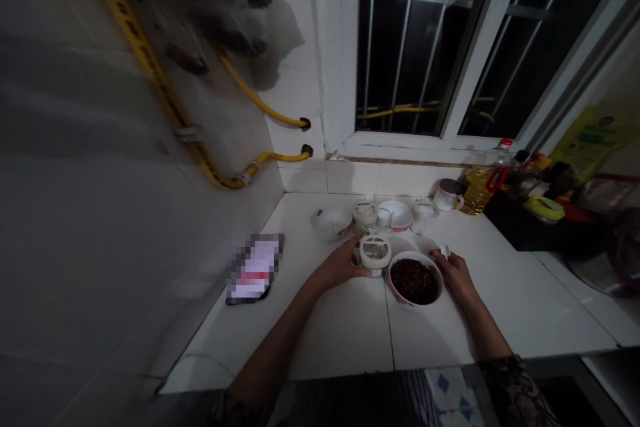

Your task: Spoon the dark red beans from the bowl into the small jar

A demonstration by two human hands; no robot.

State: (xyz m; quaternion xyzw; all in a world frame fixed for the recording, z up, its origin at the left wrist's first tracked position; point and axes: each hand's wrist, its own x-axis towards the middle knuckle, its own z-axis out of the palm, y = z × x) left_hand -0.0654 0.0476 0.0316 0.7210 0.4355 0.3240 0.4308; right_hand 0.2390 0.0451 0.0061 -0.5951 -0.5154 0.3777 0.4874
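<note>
White tiles cover the dim counter point(345, 340). Nearest sits the sauce bowl point(417, 255), holding dark red sauce point(414, 282). Well filled, it is probably the weightiest piece within reach, stiff and likely breakable; two palms low on its wall would hold it level. Beside its right rim, the right hand point(457, 273) is closed, fingertips pinching a white piece point(445, 251), perhaps a small spoon; it looks light, best held by its end. Left of the sauce bowl, the left hand point(345, 265) curls thumb and fingers round a lidded jar point(375, 252). Its clear wall is likely rigid and smooth, slippery if oily, so the side below the lid seems the surest grip; whether it is lifted, I cannot tell. Farther left lies a phone point(256, 270). Behind stand a pale bowl point(331, 229), a second jar point(365, 215), a white bowl point(404, 212), a third jar point(424, 215) and a mug point(447, 197), then an oil bottle point(476, 193). Farthest is the barred window point(430, 40), black outside.
</note>
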